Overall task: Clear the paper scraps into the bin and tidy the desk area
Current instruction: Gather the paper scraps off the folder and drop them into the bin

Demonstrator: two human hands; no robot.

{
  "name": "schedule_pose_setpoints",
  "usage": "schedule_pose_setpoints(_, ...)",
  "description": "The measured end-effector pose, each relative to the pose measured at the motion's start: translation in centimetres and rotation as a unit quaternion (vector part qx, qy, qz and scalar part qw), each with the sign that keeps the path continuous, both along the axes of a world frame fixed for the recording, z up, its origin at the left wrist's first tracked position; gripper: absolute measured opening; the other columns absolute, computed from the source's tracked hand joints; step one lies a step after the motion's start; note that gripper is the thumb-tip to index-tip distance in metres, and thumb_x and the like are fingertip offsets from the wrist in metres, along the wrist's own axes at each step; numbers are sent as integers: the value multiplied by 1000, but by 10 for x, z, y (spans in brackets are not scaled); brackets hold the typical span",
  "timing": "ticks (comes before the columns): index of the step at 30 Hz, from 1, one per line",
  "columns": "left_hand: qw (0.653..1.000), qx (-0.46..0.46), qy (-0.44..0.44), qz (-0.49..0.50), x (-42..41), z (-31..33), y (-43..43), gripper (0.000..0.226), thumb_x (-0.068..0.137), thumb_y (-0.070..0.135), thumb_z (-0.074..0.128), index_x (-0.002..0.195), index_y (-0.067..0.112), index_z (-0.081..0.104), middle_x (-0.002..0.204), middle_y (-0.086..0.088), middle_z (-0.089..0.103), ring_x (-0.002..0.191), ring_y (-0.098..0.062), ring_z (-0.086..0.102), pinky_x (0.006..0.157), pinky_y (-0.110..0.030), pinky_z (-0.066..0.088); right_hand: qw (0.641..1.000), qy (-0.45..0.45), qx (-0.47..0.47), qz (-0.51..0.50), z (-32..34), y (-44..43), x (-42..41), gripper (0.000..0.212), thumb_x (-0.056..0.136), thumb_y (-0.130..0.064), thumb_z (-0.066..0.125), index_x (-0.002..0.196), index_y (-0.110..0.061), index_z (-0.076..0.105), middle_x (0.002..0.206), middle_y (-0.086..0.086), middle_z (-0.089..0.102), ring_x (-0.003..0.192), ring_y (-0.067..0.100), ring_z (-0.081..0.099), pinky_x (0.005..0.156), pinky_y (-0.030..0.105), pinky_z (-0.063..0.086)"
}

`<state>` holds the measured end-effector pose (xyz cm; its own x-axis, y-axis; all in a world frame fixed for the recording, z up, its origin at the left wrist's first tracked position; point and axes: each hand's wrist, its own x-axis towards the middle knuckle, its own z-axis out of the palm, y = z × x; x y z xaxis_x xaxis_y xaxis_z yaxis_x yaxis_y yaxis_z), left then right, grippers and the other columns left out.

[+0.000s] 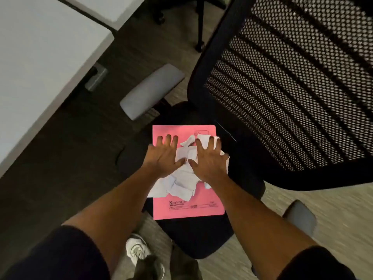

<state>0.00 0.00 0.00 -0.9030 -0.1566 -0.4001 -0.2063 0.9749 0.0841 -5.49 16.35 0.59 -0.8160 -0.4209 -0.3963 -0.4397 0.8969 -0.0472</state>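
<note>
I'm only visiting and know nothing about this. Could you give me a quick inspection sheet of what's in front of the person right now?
Surface: black chair seat, carrying a pink folder.
Job's things: white paper scraps heaped on the folder, a few overhanging its edges; no bin seen.
Clutter: nothing seen beyond the scraps.
Grippers: left hand and right hand spread flat, fingers splayed, pressing on the scraps.
Cables: nothing seen.
Surroundings: mesh chair back, grey armrest, white desk, carpet, a white shoe.
</note>
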Motion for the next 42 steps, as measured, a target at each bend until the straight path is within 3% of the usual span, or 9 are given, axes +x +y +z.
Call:
schedule_pose_setpoints(9, 982, 26, -92, 162, 69, -40, 3, 128, 37, 102, 29, 141, 30, 9, 151, -9, 28, 131, -44, 32, 88, -68, 40, 997, -72, -4, 0, -32, -1, 30, 93, 65, -82, 48, 139, -40, 12, 152, 14, 20, 137, 41, 17, 92, 66, 39)
schedule_pose_setpoints(12, 970, 74, -116, 199, 88, -51, 8, 129, 35, 97, 46, 141, 35, 6, 151, -10, 26, 135, -44, 27, 96, -66, 35, 996, -83, -14, 2, -37, -6, 40, 95, 67, -72, 61, 140, -37, 10, 153, 14, 20, 137, 42, 21, 89, 61, 45)
schedule_pose_setpoints(16, 944, 158, -68, 283, 83, -54, 22, 113, 46, 69, 78, 136, 33, 20, 134, -12, 40, 121, -35, 37, 103, -51, 34, 995, -99, -32, -4, -42, -11, 45, 98, 75, -49, 73, 144, -29, 6, 146, 20, 33, 132, 43, 32, 86, 46, 52)
schedule_pose_setpoints(22, 928, 205, -53, 306, 69, -55, 37, 90, 63, 43, 83, 134, 22, 32, 126, -12, 48, 115, -30, 42, 96, -42, 41, 988, -125, -90, -24, -43, -12, 43, 66, 79, -34, 74, 132, -21, 36, 127, 12, 52, 118, 29, 46, 85, 39, 53)
schedule_pose_setpoints(25, 948, 123, -56, 287, 71, -52, 38, 86, 61, 48, 83, 129, 25, 36, 126, -12, 49, 116, -33, 40, 91, -48, 45, 986, -120, -113, -32, -41, -9, 42, 50, 79, -28, 75, 120, -20, 48, 116, 8, 60, 106, 23, 53, 79, 36, 55)
schedule_pose_setpoints(29, 932, 15, -101, 348, 73, -50, 38, 126, 39, 66, 83, 138, 31, 12, 150, -21, 20, 137, -50, 15, 90, -75, 33, 982, -108, -145, -54, -40, -6, 43, 41, 77, -24, 77, 112, -18, 57, 108, 6, 64, 97, 21, 58, 73, 31, 52)
schedule_pose_setpoints(32, 901, 55, -136, 408, 74, -60, 34, 140, 43, 69, 80, 144, 23, -5, 156, -20, 4, 141, -47, 4, 99, -68, 31, 978, -104, -172, -58, -39, -4, 44, 33, 77, -22, 77, 106, -23, 62, 106, 4, 66, 91, 17, 58, 69, 25, 49)
schedule_pose_setpoints(35, 911, 71, -154, 375, 76, -64, 35, 118, 60, 62, 77, 144, 11, 11, 152, -20, 24, 139, -44, 20, 111, -52, 26, 978, -114, -166, -50, -38, -4, 45, 34, 80, -25, 74, 112, -23, 64, 110, 4, 66, 94, 18, 60, 79, 29, 52)
schedule_pose_setpoints(42, 866, 122, -70, 480, 76, -48, 39, 79, 66, 31, 85, 129, 15, 39, 128, -20, 45, 116, -38, 46, 92, -45, 49, 977, -106, -177, -56, -31, -4, 47, 23, 82, -26, 71, 103, -16, 70, 110, 8, 66, 95, 21, 61, 79, 28, 50)
